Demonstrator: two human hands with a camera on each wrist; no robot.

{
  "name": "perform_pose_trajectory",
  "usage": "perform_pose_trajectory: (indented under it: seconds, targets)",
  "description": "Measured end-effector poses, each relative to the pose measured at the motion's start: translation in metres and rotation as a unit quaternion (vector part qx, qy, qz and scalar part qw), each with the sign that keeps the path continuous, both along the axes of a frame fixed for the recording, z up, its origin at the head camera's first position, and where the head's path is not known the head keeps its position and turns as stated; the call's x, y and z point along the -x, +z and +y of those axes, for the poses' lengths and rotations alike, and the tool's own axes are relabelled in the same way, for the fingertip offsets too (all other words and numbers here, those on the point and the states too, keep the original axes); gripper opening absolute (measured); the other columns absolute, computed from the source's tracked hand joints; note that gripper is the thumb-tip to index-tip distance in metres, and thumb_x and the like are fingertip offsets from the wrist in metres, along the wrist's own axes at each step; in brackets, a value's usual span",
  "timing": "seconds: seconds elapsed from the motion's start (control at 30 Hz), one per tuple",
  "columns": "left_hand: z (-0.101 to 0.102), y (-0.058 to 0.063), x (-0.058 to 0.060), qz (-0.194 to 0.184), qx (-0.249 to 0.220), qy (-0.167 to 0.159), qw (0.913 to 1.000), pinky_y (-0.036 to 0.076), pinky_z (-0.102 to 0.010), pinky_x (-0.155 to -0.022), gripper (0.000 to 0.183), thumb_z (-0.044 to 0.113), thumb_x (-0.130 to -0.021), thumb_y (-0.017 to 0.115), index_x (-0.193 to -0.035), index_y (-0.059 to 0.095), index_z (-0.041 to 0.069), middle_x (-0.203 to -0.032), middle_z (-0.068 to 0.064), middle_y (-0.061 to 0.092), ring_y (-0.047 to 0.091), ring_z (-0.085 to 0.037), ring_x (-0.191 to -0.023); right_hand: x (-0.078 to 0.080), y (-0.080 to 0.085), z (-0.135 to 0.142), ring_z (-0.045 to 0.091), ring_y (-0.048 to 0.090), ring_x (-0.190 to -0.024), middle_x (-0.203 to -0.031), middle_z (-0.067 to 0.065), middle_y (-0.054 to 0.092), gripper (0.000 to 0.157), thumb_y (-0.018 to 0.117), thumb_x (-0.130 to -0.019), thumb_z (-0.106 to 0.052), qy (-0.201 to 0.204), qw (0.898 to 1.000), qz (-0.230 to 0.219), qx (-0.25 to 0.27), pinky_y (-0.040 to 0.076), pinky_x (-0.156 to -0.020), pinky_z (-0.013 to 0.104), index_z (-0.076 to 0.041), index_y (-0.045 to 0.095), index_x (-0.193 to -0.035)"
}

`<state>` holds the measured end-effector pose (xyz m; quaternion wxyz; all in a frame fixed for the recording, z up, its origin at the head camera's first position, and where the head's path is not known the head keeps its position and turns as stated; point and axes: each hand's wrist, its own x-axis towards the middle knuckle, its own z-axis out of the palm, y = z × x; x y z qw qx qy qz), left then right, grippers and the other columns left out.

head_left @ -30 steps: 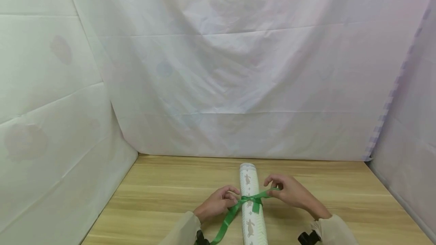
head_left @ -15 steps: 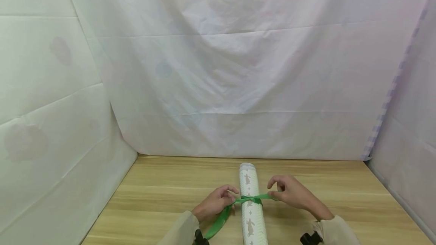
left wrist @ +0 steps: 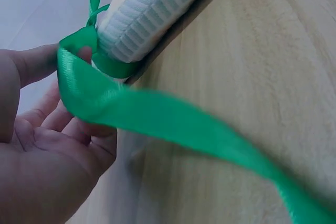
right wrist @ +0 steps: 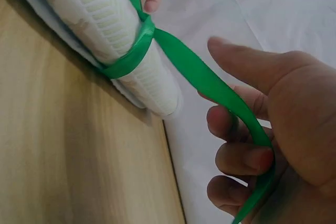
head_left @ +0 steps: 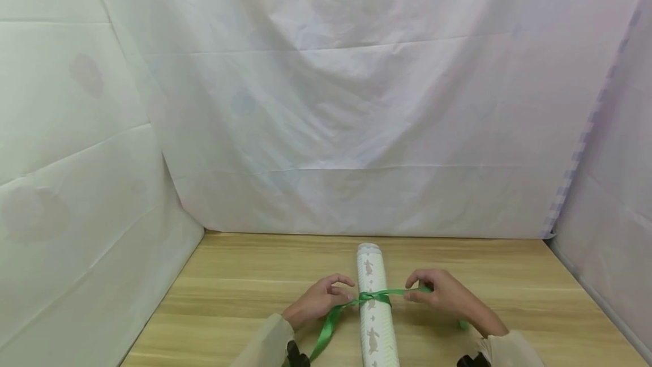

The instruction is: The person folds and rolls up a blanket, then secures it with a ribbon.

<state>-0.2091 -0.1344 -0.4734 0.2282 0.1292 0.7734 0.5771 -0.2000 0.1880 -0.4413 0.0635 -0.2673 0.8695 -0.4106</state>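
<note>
A white textured roll with grey-brown rabbit figures (head_left: 373, 330) lies lengthwise on the wooden table. Round its middle goes a green satin ribbon (head_left: 385, 299), crossed or knotted on top. Left of the roll, my left hand (head_left: 317, 301) pinches one ribbon end between thumb and finger; the long tail (left wrist: 173, 121) trails down toward the wrist. On the other side my right hand (head_left: 442, 294) holds the second end, which runs past the thumb and under the curled fingers (right wrist: 244, 158) into the palm. Both ends stretch out sideways from the crossing.
The wooden table (head_left: 244, 276) reaches back to a hanging white cloth (head_left: 326, 129). More pale cloth (head_left: 76, 197) stands along the left side, and another sheet hangs on the right. Black wrist devices (head_left: 297, 355) sit at both sleeves.
My right hand has moved a little right and the ribbon stretch beside the roll has grown longer. The short flap that hung over the roll is gone. My left hand has shifted slightly left.
</note>
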Motion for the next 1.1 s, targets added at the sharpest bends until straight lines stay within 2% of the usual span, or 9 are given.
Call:
perform_pose_trajectory:
  seconds: [0.17,0.3,0.4,0.53,0.63,0.73,0.77,0.87,1.1]
  targets:
    - [-0.005,0.001,0.001,0.005,-0.011,-0.004,0.9999,0.047,-0.027,-0.071,0.03,0.014,-0.096,0.065,-0.124,0.059,0.005,-0.1,-0.009,0.073,0.066,-0.018,-0.087,-0.005,-0.01,0.005,0.004,0.045,-0.062,-0.07,-0.004,0.055,0.017,0.072,-0.091,-0.026,0.015,1.0,-0.018,0.019,0.041,-0.053,0.022,-0.011,0.071,-0.099]
    - [-0.007,0.001,0.003,0.001,-0.027,-0.005,0.9996,0.046,-0.026,-0.066,0.03,0.01,-0.096,0.063,-0.125,0.058,0.002,-0.098,-0.014,0.072,0.068,-0.023,-0.082,-0.007,-0.017,0.009,0.003,0.045,-0.064,-0.074,-0.002,0.057,0.017,0.067,-0.095,-0.024,0.013,0.999,-0.024,0.033,0.042,-0.055,0.022,-0.008,0.071,-0.101]
    - [-0.008,0.0,0.004,-0.004,-0.04,-0.003,0.9992,0.048,-0.027,-0.068,0.03,0.007,-0.096,0.062,-0.125,0.057,0.0,-0.097,-0.016,0.071,0.07,-0.027,-0.082,-0.008,-0.022,0.011,0.003,0.046,-0.066,-0.077,0.0,0.059,0.017,0.066,-0.095,-0.022,0.008,0.999,-0.03,0.04,0.043,-0.056,0.022,-0.008,0.071,-0.103]
    - [-0.007,0.0,0.005,-0.005,-0.042,0.002,0.9991,0.054,-0.031,-0.071,0.028,0.006,-0.096,0.062,-0.124,0.057,-0.001,-0.095,-0.014,0.07,0.069,-0.025,-0.078,-0.008,-0.028,0.013,0.001,0.049,-0.071,-0.086,0.002,0.065,0.02,0.063,-0.098,-0.025,-0.004,0.998,-0.045,0.049,0.046,-0.059,0.023,-0.009,0.072,-0.106]
    - [-0.007,0.002,0.005,-0.003,-0.038,0.004,0.9993,0.055,-0.031,-0.07,0.027,0.005,-0.096,0.061,-0.122,0.058,-0.001,-0.094,-0.014,0.07,0.066,-0.02,-0.075,-0.008,-0.031,0.013,0.0,0.043,-0.062,-0.076,0.002,0.059,0.032,0.054,-0.103,-0.029,-0.004,0.997,-0.064,0.052,0.044,-0.056,0.022,-0.002,0.07,-0.093]
    - [-0.007,0.002,0.004,0.001,-0.035,0.004,0.9994,0.053,-0.029,-0.068,0.026,0.005,-0.096,0.061,-0.121,0.058,-0.002,-0.094,-0.013,0.069,0.064,-0.018,-0.073,-0.008,-0.035,0.014,-0.002,0.041,-0.062,-0.076,0.004,0.06,0.038,0.05,-0.105,-0.03,-0.007,0.997,-0.069,0.043,0.042,-0.056,0.021,-0.001,0.069,-0.089]
    - [-0.007,0.002,0.004,0.001,-0.035,0.003,0.9994,0.053,-0.029,-0.068,0.026,0.005,-0.096,0.061,-0.121,0.058,-0.002,-0.094,-0.013,0.069,0.063,-0.018,-0.072,-0.008,-0.037,0.015,-0.001,0.04,-0.062,-0.075,0.004,0.059,0.038,0.05,-0.104,-0.031,-0.009,0.997,-0.071,0.036,0.041,-0.056,0.021,-0.003,0.069,-0.088]
    - [-0.007,0.002,0.004,0.003,-0.035,0.003,0.9994,0.052,-0.029,-0.067,0.025,0.004,-0.096,0.061,-0.12,0.058,-0.002,-0.094,-0.014,0.069,0.062,-0.017,-0.072,-0.009,-0.041,0.016,0.002,0.047,-0.072,-0.089,0.004,0.065,0.027,0.056,-0.101,-0.031,-0.021,0.997,-0.067,0.03,0.041,-0.058,0.022,-0.01,0.073,-0.096]
    - [-0.008,0.003,0.004,0.015,-0.024,0.003,0.9996,0.052,-0.029,-0.066,0.024,0.005,-0.096,0.062,-0.119,0.059,-0.002,-0.095,-0.016,0.068,0.062,-0.019,-0.072,-0.011,-0.042,0.019,0.007,0.047,-0.078,-0.091,0.0,0.063,0.021,0.061,-0.099,-0.029,-0.035,0.996,-0.069,0.04,0.042,-0.063,0.024,-0.012,0.071,-0.093]
